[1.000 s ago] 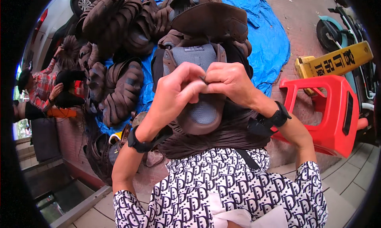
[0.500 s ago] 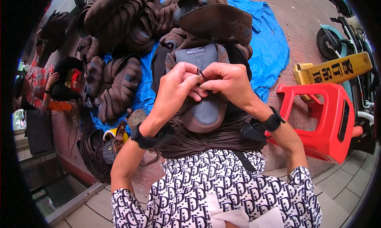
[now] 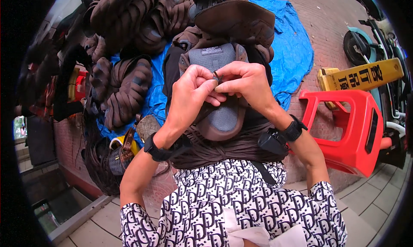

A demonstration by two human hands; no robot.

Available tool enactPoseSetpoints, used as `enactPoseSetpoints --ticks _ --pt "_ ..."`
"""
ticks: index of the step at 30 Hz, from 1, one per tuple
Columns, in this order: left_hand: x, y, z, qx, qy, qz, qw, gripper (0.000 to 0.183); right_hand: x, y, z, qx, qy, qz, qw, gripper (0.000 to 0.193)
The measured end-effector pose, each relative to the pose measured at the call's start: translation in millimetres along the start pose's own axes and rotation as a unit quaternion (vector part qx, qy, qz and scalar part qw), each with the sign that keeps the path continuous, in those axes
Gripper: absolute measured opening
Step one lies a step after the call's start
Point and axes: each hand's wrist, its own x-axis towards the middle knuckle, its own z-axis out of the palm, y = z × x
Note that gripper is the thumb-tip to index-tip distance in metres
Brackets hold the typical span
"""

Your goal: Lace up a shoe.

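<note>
shoe in matt brown leather-like material and textured grey mesh cloth, matt cords, crinkled shiny plastic tarp, smooth glossy plastic stool, rough brick paving

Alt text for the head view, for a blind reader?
A person's left grip and right grip pinch a small dark strip above a brown shoe upper with blue-grey mesh. Stacked brown shoe uppers lie on and around a blue plastic sheet; a red plastic stool is at right.
</note>
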Motion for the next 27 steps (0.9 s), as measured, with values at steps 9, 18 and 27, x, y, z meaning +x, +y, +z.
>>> enactPoseSetpoints --ticks 9,18,27 --pt "-44 -1 8 0.472 -0.043 0.407 0.781 0.031 7 4 0 -0.022 -0.038 0.016 0.999 0.008" --pt "-46 -43 13 0.567 -0.094 0.431 0.696 0.039 39 -33 -14 -0.01 -0.064 -0.035 0.997 0.009" --pt "-56 -68 13 0.567 -0.104 0.449 0.683 0.034 28 -52 -34 -0.077 -0.046 -0.047 0.995 0.012"
